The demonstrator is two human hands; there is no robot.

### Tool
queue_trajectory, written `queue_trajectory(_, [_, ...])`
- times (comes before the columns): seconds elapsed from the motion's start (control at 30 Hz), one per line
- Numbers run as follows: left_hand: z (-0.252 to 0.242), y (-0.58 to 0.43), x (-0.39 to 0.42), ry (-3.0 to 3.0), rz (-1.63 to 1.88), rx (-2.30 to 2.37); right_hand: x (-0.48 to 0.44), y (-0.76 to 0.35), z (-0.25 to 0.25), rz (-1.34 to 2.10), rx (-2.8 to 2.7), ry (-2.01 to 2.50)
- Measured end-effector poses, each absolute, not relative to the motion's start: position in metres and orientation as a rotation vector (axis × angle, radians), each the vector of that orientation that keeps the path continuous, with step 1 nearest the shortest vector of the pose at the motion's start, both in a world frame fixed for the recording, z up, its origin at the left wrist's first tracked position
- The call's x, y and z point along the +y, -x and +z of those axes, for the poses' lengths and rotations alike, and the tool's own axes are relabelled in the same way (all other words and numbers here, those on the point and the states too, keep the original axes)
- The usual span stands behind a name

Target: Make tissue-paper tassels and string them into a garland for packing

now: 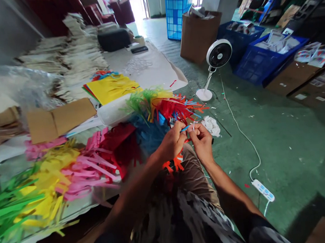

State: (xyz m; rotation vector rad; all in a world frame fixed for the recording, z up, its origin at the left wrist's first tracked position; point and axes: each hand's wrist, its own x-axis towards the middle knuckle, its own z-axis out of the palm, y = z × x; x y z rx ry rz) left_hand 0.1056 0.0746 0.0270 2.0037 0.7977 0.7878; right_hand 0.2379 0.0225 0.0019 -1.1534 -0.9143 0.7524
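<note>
Above my knee, my left hand (pixel 177 137) is closed round a light blue paper strip (pixel 185 127). My right hand (pixel 200 139) pinches a thin white strip (pixel 194 125) close to the blue one, and the two hands almost touch. Just beyond them lies a bunch of fringed paper tassels, with red fringe (pixel 172 108), light green fringe (pixel 141 100) and blue fringe (pixel 152 133). Orange fringe (pixel 178 162) hangs below my left hand. Where the strips meet is too small to make out fully.
More tassels in pink (pixel 85 174), yellow (pixel 50 172) and green (pixel 13 200) cover the table's near left. Yellow sheets (pixel 111 88) and cardboard (pixel 61 118) lie behind. A white fan (pixel 205 94) and a power strip (pixel 263 190) with its cable are on the floor to the right.
</note>
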Motion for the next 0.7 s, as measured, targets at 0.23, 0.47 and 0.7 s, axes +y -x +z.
queue_trajectory(0.23, [0.0191,-0.1063,0.0740,-2.259,0.843,0.828,0.0205,-0.2358,0.0034,0.740,-0.952,1.225])
queue_trajectory(0.47, [0.0251,-0.1025,0.0705,-2.116,0.794,0.822,0.0192,-0.2416,-0.0005,0.751,-0.966,1.217])
queue_trajectory(0.7, [0.0244,-0.0995,0.0712,-2.070,0.760,0.849,0.0182,-0.2446,-0.0043,0.785,-0.986,1.193])
